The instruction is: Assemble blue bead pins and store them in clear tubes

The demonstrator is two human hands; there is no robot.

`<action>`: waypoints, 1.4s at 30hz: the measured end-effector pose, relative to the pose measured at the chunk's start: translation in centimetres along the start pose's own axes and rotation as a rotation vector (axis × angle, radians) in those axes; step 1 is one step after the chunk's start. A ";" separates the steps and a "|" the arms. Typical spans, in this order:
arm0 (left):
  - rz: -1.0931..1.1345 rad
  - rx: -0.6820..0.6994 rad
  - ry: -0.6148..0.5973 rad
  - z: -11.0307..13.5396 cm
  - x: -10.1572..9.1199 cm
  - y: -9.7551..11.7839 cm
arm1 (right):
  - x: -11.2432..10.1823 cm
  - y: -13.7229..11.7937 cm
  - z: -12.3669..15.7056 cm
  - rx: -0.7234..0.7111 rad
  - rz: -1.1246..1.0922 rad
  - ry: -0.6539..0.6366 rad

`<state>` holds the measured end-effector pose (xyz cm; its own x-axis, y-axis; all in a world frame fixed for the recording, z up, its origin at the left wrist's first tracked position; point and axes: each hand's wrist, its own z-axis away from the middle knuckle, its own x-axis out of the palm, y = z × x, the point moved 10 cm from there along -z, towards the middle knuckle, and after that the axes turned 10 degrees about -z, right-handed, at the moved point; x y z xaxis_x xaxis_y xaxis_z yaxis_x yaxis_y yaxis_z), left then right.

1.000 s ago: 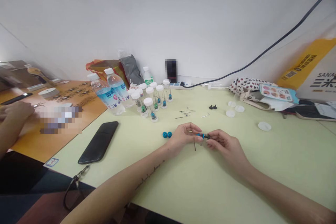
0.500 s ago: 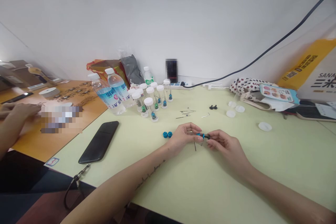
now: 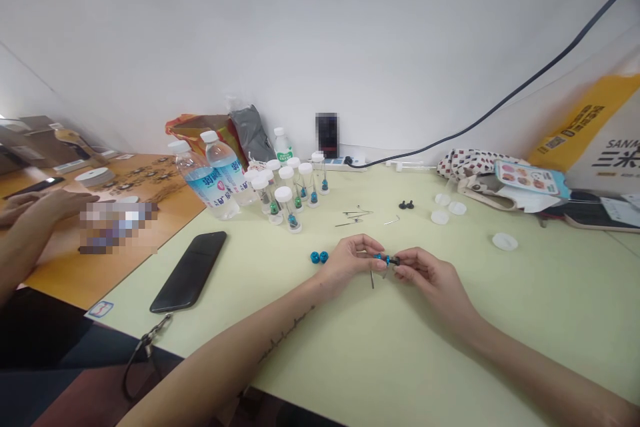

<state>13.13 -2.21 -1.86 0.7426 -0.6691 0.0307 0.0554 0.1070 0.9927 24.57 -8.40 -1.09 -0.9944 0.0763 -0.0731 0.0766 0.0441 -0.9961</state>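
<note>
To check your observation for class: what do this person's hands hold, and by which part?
The left hand pinches a small blue-and-black part at its blue end, the right hand at its black end.

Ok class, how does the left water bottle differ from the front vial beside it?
The left water bottle is far bigger than the front vial. The bottle carries a blue label, while the vial shows none. The bottle holds clear liquid, while the vial holds a blue part at its base. Both are clear with white caps.
</note>
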 end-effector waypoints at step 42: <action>0.046 -0.006 0.005 0.0 0.1 0.1 | -0.1 -0.3 -0.1 -0.023 -0.015 0.027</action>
<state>13.21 -2.33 -1.74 0.7478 -0.6596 0.0755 0.0251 0.1418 0.9896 24.69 -8.31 -0.76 -0.9931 0.1027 -0.0569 0.0641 0.0684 -0.9956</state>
